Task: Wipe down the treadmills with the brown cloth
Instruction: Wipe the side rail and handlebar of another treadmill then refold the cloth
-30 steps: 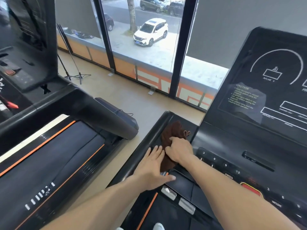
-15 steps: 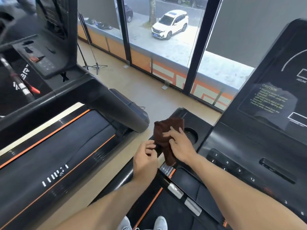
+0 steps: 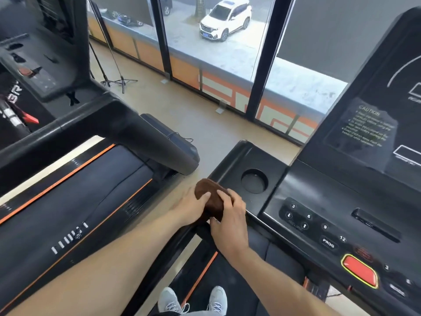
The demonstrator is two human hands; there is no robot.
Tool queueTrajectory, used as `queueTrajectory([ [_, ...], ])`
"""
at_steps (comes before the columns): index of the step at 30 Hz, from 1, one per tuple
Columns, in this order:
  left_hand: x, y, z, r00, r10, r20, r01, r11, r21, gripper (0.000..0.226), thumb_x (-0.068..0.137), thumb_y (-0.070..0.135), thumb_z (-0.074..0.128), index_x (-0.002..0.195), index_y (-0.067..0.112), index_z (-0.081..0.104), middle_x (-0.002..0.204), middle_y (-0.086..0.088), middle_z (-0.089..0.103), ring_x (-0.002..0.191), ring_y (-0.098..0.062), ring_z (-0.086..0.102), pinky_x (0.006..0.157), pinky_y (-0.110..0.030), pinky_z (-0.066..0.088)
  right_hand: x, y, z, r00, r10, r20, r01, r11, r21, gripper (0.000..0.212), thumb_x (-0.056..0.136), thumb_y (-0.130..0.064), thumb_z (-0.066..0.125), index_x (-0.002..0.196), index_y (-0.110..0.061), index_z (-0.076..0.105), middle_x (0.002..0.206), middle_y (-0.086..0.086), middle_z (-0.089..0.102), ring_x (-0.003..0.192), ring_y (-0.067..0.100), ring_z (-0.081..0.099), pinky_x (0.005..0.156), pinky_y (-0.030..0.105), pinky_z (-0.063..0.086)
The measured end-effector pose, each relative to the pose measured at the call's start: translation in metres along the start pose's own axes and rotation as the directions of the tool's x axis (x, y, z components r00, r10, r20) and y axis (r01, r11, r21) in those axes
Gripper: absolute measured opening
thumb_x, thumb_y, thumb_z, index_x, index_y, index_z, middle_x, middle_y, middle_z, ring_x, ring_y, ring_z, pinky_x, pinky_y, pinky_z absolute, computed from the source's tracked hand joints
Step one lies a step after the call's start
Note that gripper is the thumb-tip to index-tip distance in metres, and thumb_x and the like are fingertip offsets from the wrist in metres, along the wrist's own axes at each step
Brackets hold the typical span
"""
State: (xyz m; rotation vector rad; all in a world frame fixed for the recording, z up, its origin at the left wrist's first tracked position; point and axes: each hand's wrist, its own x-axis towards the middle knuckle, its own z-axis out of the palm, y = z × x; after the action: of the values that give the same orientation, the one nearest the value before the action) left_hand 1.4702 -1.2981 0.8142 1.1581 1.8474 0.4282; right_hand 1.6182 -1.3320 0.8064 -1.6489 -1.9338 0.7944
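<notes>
Tan floor (image 3: 145,106) runs up to big floor-to-ceiling windows (image 3: 205,42) with black frames at 12 o'clock. Daylight's coming in, white SUV (image 3: 224,18) parked outside. Tripod stand (image 3: 119,82) sits on the floor around 11 o'clock.

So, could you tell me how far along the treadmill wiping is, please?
Nothing visibly shows as finished. In hand: both the left hand and right hand hold the brown cloth on this treadmill's left handrail. Left: the cup holder, the keypad and the neighbouring treadmill.
</notes>
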Motion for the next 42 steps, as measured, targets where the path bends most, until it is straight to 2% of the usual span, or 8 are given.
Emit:
queueTrajectory([
  [5,0.016,-0.003,-0.004,0.999,0.013,0.049,-0.015,0.999,0.042,0.06,0.104,0.053,0.041,0.154,0.019,0.038,0.15,-0.006,0.05,0.134,-0.026,0.05,0.114,-0.041,0.038,-0.003,-0.005,-0.006,0.95,0.301,-0.084,-0.248,0.89,0.383,0.056,0.087,-0.01,0.075,0.13,-0.036,0.051,0.127,-0.018,0.048,0.122,0.002,0.052,0.106,0.03,0.051],
  [11,0.019,-0.01,-0.007,0.995,0.094,0.032,-0.096,0.993,0.067,0.062,0.103,0.061,0.037,0.153,0.024,0.039,0.148,-0.003,0.053,0.134,-0.027,0.051,0.113,-0.042,0.037,-0.02,-0.004,-0.005,0.834,0.51,0.21,-0.542,0.683,0.49,0.039,0.095,-0.031,0.073,0.128,-0.035,0.053,0.114,-0.019,0.057,0.101,-0.002,0.055,0.087,0.016,0.042],
  [15,0.02,-0.015,-0.011,0.99,0.126,0.065,-0.128,0.992,0.017,0.06,0.103,0.059,0.043,0.153,0.026,0.041,0.148,-0.001,0.053,0.136,-0.024,0.049,0.112,-0.036,0.035,-0.007,-0.002,-0.016,0.836,0.466,0.291,-0.549,0.712,0.437,0.01,0.095,-0.034,0.072,0.098,-0.034,0.063,0.091,-0.021,0.068,0.085,0.002,0.063,0.072,0.02,0.044],
  [21,0.02,-0.014,-0.008,0.988,0.149,0.039,-0.148,0.989,-0.011,0.051,0.105,0.054,0.041,0.147,0.026,0.047,0.14,0.0,0.06,0.128,-0.022,0.056,0.097,-0.028,0.037,0.017,-0.027,-0.051,0.929,0.359,0.091,-0.368,0.87,0.327,0.034,0.091,-0.031,0.071,0.083,-0.023,0.039,0.078,-0.007,0.049,0.066,0.009,0.042,0.059,0.025,0.035],
  [26,0.021,-0.007,0.002,0.984,0.135,-0.114,-0.124,0.988,0.093,0.061,0.102,0.064,0.032,0.15,0.029,0.042,0.146,-0.001,0.056,0.134,-0.029,0.052,0.11,-0.043,0.04,0.032,-0.028,-0.063,0.959,0.213,-0.189,-0.202,0.976,0.076,0.035,0.086,-0.008,0.073,0.096,-0.034,0.051,0.116,-0.016,0.052,0.111,0.008,0.051,0.093,0.028,0.041],
  [29,0.021,0.009,0.009,0.951,0.1,-0.294,-0.029,0.971,0.236,0.07,0.102,0.063,0.034,0.159,0.023,0.027,0.164,-0.003,0.032,0.15,-0.027,0.031,0.12,-0.049,0.024,0.032,-0.01,-0.059,0.974,0.175,-0.144,-0.214,0.922,-0.323,0.068,0.085,-0.003,0.062,0.145,-0.032,0.049,0.162,0.001,0.031,0.154,0.025,0.018,0.127,0.039,0.01],
  [35,0.025,0.017,0.024,0.981,-0.031,-0.191,0.087,0.952,0.294,0.068,0.1,0.068,0.03,0.152,0.025,0.037,0.146,-0.007,0.053,0.131,-0.031,0.053,0.108,-0.047,0.041,0.039,0.015,-0.028,0.968,-0.077,0.238,0.188,0.853,-0.487,0.061,0.109,-0.027,0.039,0.165,-0.015,0.017,0.173,0.007,0.013,0.16,0.026,0.003,0.126,0.039,-0.007],
  [42,0.053,0.046,0.028,0.973,-0.013,-0.232,0.101,0.924,0.37,0.069,0.102,0.066,0.017,0.136,0.017,0.051,0.13,-0.009,0.062,0.116,-0.033,0.062,0.095,-0.047,0.044,0.082,0.029,-0.032,0.968,-0.048,0.247,0.153,0.893,-0.424,0.06,0.112,-0.029,0.025,0.166,-0.018,0.002,0.174,0.002,-0.005,0.159,0.02,-0.012,0.128,0.038,-0.007],
])
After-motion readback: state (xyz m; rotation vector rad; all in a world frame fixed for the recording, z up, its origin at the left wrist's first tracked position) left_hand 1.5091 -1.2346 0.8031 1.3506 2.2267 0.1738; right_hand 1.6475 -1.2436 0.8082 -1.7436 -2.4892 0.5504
